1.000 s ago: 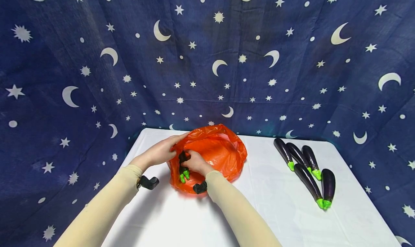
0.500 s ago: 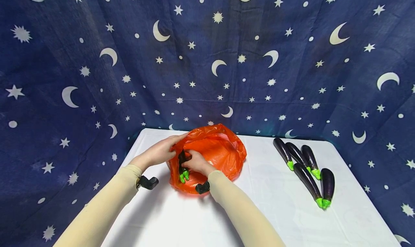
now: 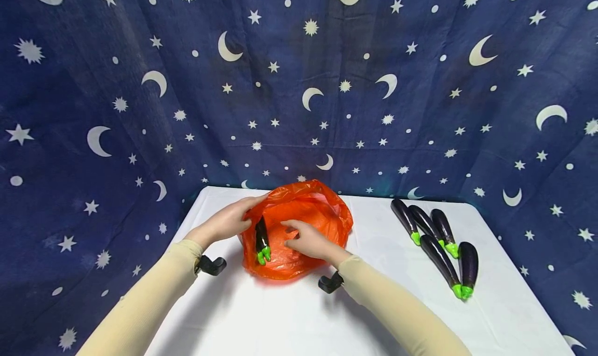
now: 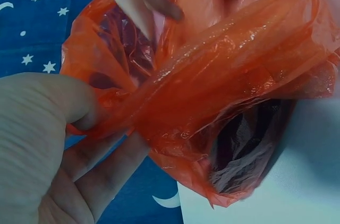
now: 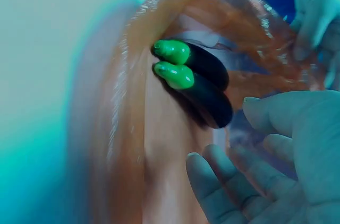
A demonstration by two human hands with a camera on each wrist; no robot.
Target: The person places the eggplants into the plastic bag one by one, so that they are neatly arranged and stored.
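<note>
White table, starry blue cloth behind. My left hand pinches the red bag; right hand at its mouth, fingers apart. Inside, two eggplants, one partly hidden.

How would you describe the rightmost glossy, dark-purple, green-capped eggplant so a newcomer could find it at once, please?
On the white cloth-covered table, look right of the red-orange plastic bag to five loose eggplants. The rightmost eggplant lies at the group's near right end and looks plumper than the other four.
</note>
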